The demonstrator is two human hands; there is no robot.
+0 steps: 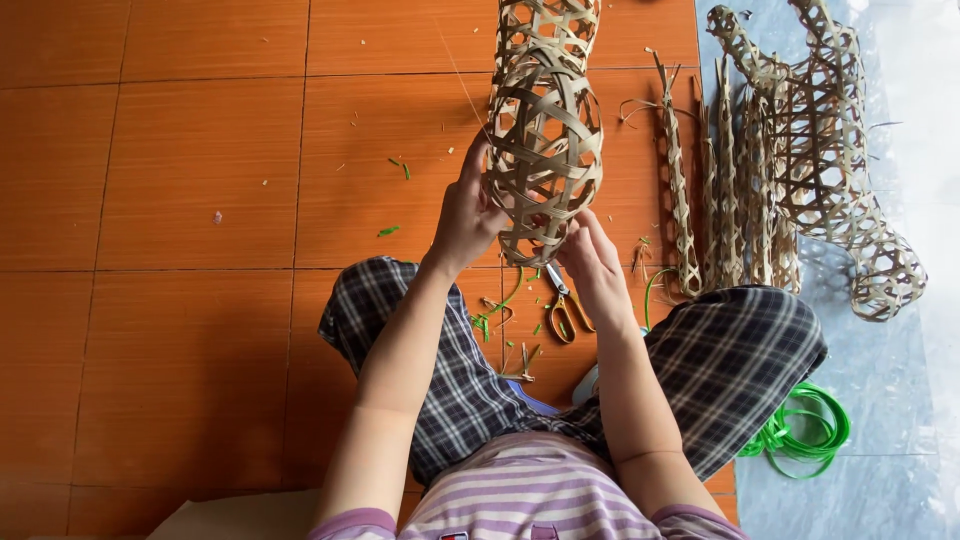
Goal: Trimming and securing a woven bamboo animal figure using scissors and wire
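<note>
Nearest the camera, the person sits cross-legged in plaid trousers [730, 360] on an orange tiled floor [180, 200], with a coil of green strapping [805, 430] by the right knee and small orange-handled scissors [562, 310] lying between the legs among green trimmings.

Above the scissors both hands meet on a woven basket [545, 150], an open lattice of flat pale strips held upright off the floor in front of the knees. The left hand [468, 215] presses against its left side, fingers closed on the weave near the lower rim; the right hand [592, 262] grips the bottom edge from below, fingers curled around the strips.

The basket looks light and springy rather than rigid: the lattice would probably flex under a squeeze, and loose strip ends could snag or splinter. The rim and the crossings, where strips overlap, seem the firmest places to hold it.

Farther off, to the right, flat woven strips [720, 190] and another lattice piece [830, 170] lie on a grey sheet [900, 380].
</note>
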